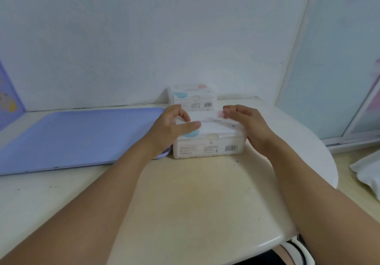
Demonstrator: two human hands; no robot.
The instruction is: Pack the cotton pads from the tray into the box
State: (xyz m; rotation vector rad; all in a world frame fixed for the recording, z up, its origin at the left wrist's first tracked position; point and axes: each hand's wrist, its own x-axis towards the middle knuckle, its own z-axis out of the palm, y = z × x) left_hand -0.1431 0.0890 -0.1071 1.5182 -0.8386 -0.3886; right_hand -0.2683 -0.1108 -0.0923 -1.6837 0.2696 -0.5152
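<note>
A clear plastic cotton pad box (207,146) with a white printed lid stands on the cream table, just right of the lavender tray (67,139). No pads show on the tray's visible surface. My left hand (173,127) is at the box's left end, thumb lying straight across the lid and fingers curled over the far edge. My right hand (244,122) is at the right end, its fingertips on the lid near a pink mark. The box's contents are hard to make out through its wall.
A second, similar cotton pad box (193,98) stands behind the first, against the white wall. The table's (185,192) rounded white edge curves away at the right. A white cloth (368,172) lies off the table at far right.
</note>
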